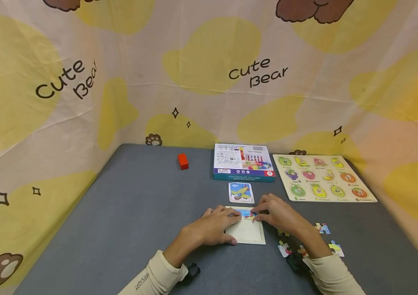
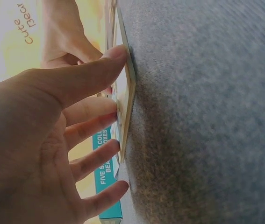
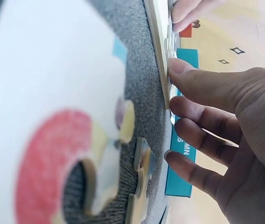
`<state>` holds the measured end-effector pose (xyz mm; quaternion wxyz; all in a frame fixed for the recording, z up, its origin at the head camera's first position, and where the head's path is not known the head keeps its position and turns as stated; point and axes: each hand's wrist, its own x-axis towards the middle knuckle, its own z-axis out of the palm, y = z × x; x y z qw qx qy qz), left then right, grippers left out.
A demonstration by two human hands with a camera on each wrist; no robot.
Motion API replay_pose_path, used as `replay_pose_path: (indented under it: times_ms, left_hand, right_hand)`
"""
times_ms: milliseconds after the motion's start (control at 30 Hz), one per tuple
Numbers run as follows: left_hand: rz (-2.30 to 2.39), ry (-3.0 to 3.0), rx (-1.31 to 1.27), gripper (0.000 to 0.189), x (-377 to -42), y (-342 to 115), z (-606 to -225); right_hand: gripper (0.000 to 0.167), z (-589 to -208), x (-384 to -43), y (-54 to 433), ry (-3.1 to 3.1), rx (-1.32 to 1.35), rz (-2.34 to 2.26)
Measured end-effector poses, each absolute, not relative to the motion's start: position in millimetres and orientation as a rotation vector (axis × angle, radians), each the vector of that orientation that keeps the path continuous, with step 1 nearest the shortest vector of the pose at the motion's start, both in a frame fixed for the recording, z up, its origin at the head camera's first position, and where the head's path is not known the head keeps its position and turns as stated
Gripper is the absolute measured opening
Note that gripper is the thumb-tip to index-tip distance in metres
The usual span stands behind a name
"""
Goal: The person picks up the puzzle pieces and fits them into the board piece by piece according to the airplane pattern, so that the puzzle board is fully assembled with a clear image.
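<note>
A pale, creased cloth wall (image 1: 201,106) with large yellow patches (image 1: 216,53) stands behind the desk (image 1: 139,205) and along its left and right sides, printed with the dark words "Cute Bear" (image 1: 260,73), small four-pointed stars (image 1: 175,113) and brown paw prints (image 1: 153,140). Brown rounded shapes (image 1: 305,11) with black outlines are cut off at the top of the head view. The desk has a dark grey, finely textured top under soft light.
</note>
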<state>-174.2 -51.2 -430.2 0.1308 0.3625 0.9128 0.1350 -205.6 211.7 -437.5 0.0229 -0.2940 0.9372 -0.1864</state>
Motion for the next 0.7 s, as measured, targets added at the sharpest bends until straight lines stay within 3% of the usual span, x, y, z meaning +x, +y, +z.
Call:
replay_pose_path:
  times_ms: [700]
  left_hand:
    - [0.291, 2.642, 1.076, 0.074, -171.4, -21.2, -426.8]
  right_hand:
    - [0.017, -439.1, -204.5, 214.4, 2.893, -0.892, -0.585]
